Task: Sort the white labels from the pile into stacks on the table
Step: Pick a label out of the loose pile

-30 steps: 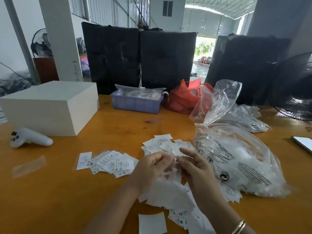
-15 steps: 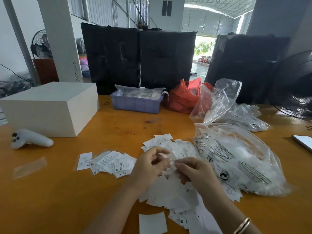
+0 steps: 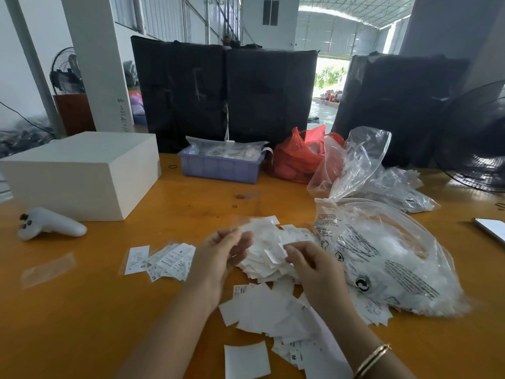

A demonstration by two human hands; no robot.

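1. Pile of white labels (image 3: 269,305) lies on the orange table (image 3: 82,324), between both hands
2. Left hand (image 3: 218,258) open, fingers relaxed; right hand (image 3: 308,265) pinches one label
3. Labels look thin, light, floppy, likely clinging together; best pinched by an edge

bright daylight, wide-angle edge warp, slight blur
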